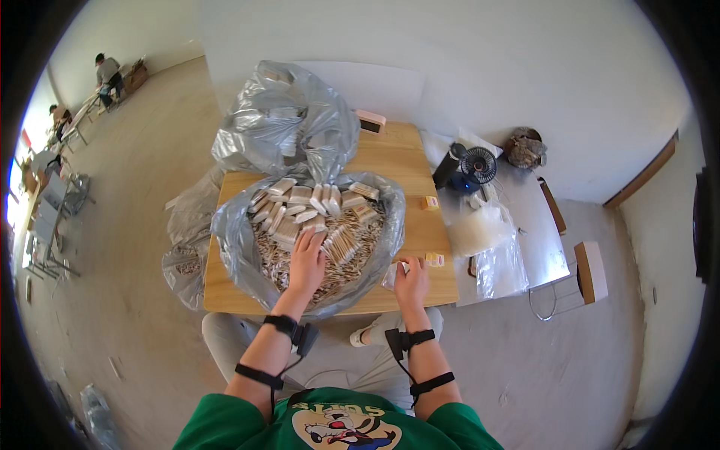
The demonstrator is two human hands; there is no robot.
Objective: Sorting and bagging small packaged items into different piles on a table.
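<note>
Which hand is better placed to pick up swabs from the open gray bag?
Probably the left hand: it's over the swabs in the gray bag, while the right hand is outside, at a small plastic packet.

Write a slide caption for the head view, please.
Left hand over cotton swabs in an open grey bag; right hand at a small whitish item, over the wooden table.

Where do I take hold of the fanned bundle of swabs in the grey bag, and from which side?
Probably across the middle of the swab bundle, coming from above and its right. Its sticks lie side by side, so closing across them should gather them; the left grip crowds its left, and loose swabs lie to its right.
</note>
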